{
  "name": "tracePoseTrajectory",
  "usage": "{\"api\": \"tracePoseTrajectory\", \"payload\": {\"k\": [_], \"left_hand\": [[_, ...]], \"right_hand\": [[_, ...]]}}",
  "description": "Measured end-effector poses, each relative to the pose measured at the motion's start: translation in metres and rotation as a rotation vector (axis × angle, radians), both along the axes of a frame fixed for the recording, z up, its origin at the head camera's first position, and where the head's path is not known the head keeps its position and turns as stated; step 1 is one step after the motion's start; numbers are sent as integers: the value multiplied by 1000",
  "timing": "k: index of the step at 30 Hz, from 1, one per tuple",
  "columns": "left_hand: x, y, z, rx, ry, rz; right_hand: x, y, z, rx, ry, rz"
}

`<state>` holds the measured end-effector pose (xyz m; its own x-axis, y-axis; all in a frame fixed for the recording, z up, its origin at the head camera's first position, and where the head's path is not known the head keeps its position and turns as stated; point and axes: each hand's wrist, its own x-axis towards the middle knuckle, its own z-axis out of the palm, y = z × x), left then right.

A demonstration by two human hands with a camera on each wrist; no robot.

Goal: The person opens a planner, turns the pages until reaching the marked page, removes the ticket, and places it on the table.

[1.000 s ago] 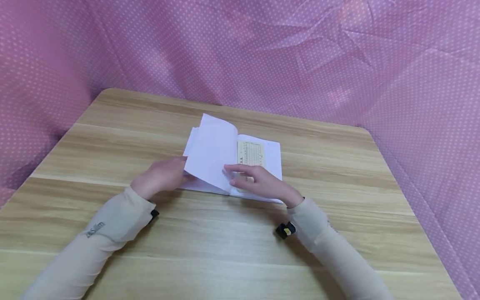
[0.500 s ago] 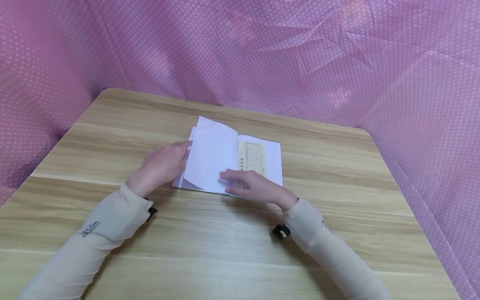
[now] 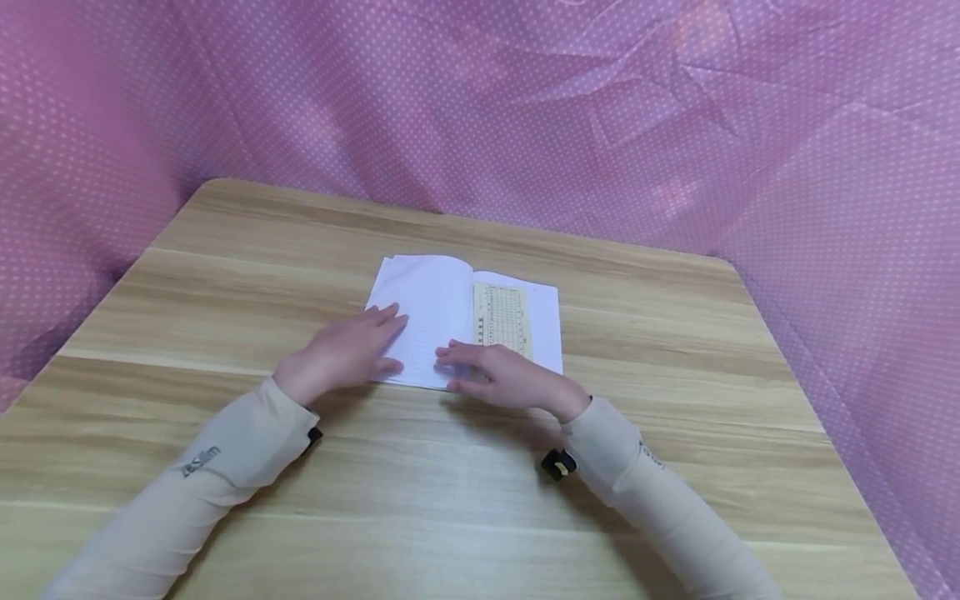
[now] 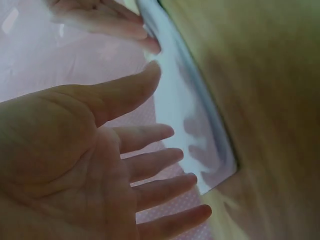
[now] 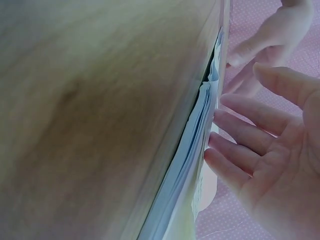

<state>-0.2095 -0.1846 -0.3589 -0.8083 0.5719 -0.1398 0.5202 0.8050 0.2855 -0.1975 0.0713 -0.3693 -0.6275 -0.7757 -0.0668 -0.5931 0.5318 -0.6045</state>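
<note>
An open notebook (image 3: 427,296) with white lined pages lies on the wooden table. On its right page sits a cream paper slip (image 3: 504,317) printed with a grid, its lower end covered by my right hand (image 3: 517,377). That hand stretches over the lower middle of the notebook, fingers fairly straight and pointing left; it grips nothing. At the left page's outer edge is my left hand (image 3: 348,346), its fingers spread over the paper. In the left wrist view, the left hand's fingers (image 4: 155,165) are extended and apart beside the page. The notebook's layered page edges (image 5: 192,135) show in the right wrist view.
The wood-grain table (image 3: 465,500) extends around the notebook on all sides. A pink dotted cloth (image 3: 480,108) hangs behind it and along both sides. A small black device (image 3: 558,463) is worn at the right wrist.
The raised page has come down flat on the left side. My left hand, earlier at that page's outer edge, now lies spread over it. My right hand has shifted slightly left and down.
</note>
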Motion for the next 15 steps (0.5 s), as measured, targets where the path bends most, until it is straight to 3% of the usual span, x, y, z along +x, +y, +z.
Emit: {"api": "tracePoseTrajectory", "payload": {"k": [4,15], "left_hand": [[2,2,-6,-7,-28,2],[5,3,-8,-14,-39,18]], "right_hand": [[1,-2,0,9,10,2],[1,0,0,-2,25,-9]]}}
